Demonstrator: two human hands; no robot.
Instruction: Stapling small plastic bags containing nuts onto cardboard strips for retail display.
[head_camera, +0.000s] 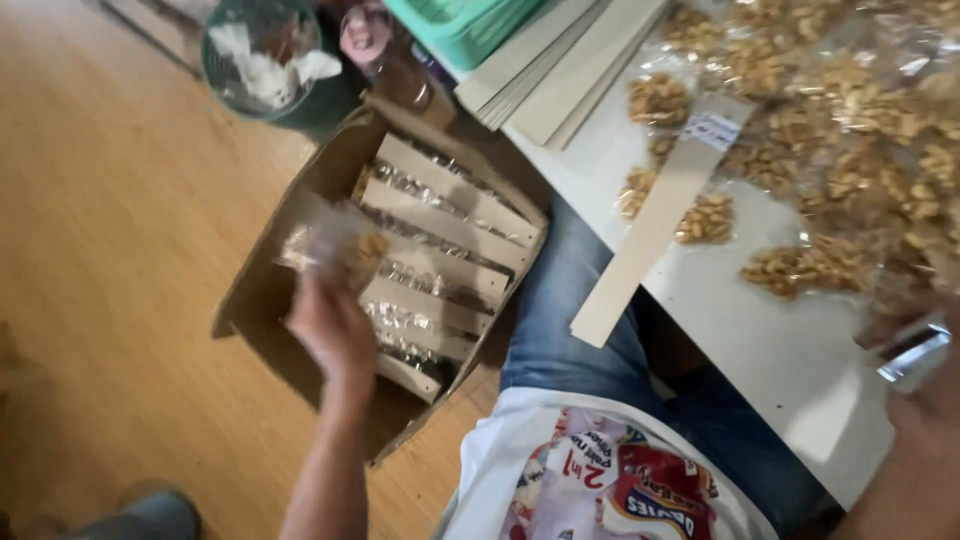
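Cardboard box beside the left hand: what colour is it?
Brown cardboard box, clearest in the head view.

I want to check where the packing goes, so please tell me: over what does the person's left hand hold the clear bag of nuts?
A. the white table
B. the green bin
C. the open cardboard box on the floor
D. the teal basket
C: the left hand grips the clear bag of nuts above the open cardboard box, which already has rows of packed bags.

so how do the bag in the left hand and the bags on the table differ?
The bag in hand is held by the left hand over the cardboard box; the bags on the table lie flat. The first is one bag, motion-blurred; the table bags are many, spread out. Both are clear and hold walnuts.
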